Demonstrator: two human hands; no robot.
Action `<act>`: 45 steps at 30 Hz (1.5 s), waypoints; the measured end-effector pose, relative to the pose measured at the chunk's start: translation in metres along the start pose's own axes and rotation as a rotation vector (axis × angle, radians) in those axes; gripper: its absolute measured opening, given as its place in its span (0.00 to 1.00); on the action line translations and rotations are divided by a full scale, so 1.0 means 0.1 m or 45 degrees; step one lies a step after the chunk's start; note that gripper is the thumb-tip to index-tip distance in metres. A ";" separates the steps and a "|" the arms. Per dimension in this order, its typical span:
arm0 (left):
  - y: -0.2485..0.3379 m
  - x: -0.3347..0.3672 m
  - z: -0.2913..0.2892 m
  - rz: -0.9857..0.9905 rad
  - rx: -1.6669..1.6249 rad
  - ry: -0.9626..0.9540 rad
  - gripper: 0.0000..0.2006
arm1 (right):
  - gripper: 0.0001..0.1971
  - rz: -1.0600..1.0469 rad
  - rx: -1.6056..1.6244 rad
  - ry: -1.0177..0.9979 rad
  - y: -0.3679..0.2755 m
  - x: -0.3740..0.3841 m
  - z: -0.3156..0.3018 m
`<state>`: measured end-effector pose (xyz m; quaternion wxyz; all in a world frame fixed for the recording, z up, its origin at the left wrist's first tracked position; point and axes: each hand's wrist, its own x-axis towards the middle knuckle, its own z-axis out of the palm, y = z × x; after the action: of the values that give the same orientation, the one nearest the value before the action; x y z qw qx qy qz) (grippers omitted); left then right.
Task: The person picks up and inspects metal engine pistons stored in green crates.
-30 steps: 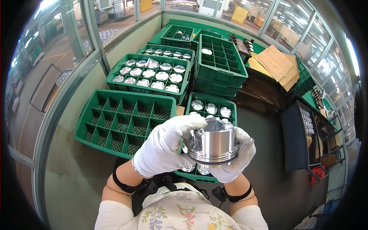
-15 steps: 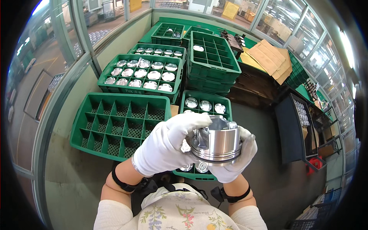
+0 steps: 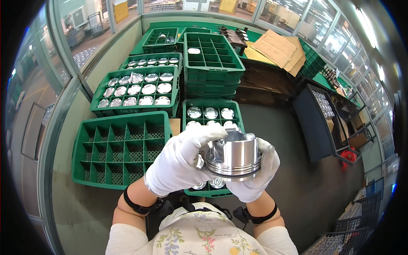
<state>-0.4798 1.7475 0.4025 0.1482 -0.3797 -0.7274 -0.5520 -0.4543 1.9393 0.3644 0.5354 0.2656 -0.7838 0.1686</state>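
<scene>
A shiny metal piston (image 3: 239,156) is held up in front of me between both white-gloved hands, its ringed end downward. My left hand (image 3: 180,159) grips its left side, thumb and fingers bent round the upper edge. On the other side my right hand (image 3: 259,174) wraps the piston from the right and below. Under the hands stands a green divided crate (image 3: 238,111) with pistons in its cells, partly hidden by my gloves. Left of it lies another green divided crate (image 3: 123,183) whose cells hold no pistons.
Farther left, a green crate (image 3: 95,111) is filled with pistons. Ahead rises a stack of green crates (image 3: 214,74), the top one holding one piston. Cardboard sheets (image 3: 276,49) lie on a bench at the back. A dark cabinet (image 3: 312,127) and a red stool (image 3: 348,156) are at the right.
The view has turned slightly to the right, so the crates sit farther left. Both hands keep hold of the piston, which shows nearly the same side.
</scene>
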 end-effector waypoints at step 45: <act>-0.04 0.18 0.30 0.115 0.300 -0.072 0.29 | 0.26 1.254 2.092 0.286 0.03 -0.10 -0.13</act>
<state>-0.4885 1.7814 0.4005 0.1961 -0.4074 -0.7733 -0.4446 -0.4430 1.9509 0.3596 0.1236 0.1810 -0.3890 0.8948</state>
